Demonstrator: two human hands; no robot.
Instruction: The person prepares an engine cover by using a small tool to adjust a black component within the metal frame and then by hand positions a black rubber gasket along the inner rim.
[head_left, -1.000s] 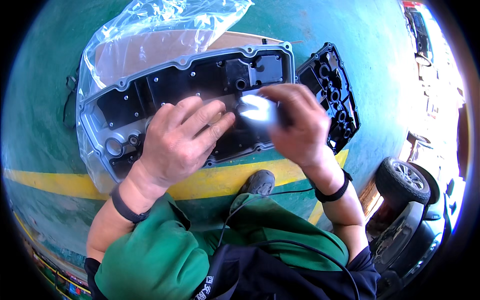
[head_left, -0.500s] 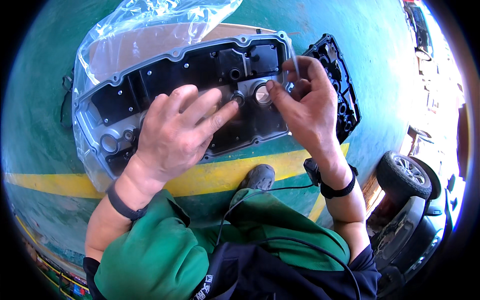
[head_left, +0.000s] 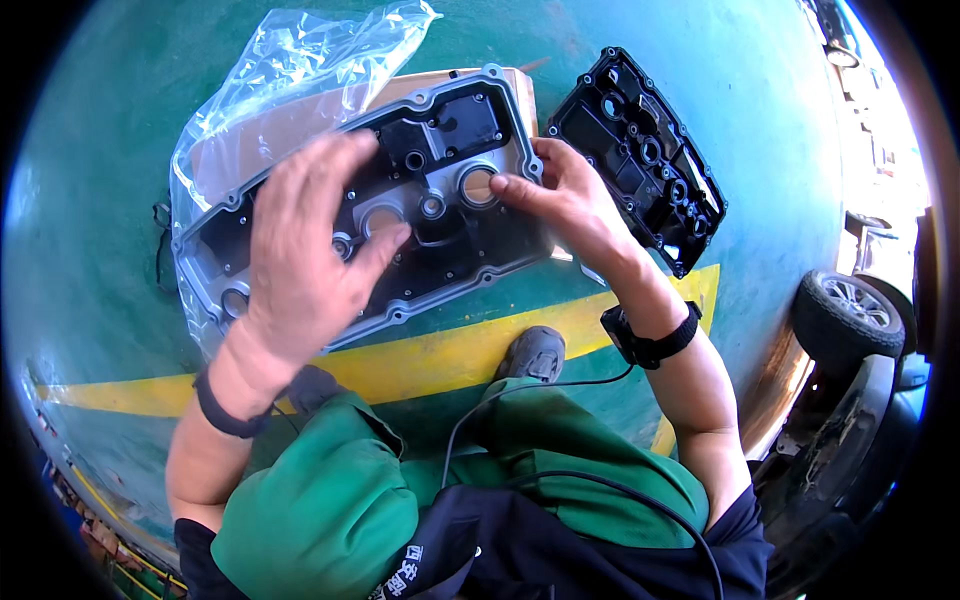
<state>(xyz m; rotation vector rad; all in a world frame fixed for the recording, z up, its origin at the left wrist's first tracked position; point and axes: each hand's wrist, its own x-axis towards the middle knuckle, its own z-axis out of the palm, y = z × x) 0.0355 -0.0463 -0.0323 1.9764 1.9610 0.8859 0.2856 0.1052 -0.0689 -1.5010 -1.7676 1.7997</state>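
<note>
A grey-rimmed engine valve cover [head_left: 455,258] lies in front of me, its black inner side with round ports facing up. My left hand [head_left: 305,240] is over its left-middle part, fingers stretched out and thumb apart, a little blurred; whether it touches the cover I cannot tell. At the cover's right end my right hand [head_left: 575,195] grips the rim, thumb on the inner side near a large round port and fingers around the outer edge. Part of the cover's left half is hidden by my left hand.
Beneath the cover is a cardboard box [head_left: 245,160], with a clear plastic bag [head_left: 330,60] spread over its far left. A second, black valve cover [head_left: 640,165] lies on the green floor to the right. A yellow line [head_left: 450,348] crosses near my feet; a vehicle wheel [head_left: 852,315] stands far right.
My right hand has closed on the cover's right end; the thin pale strip by its fingers no longer shows there. The cover is turned more slantwise, and my left hand has moved left with fingers raised.
</note>
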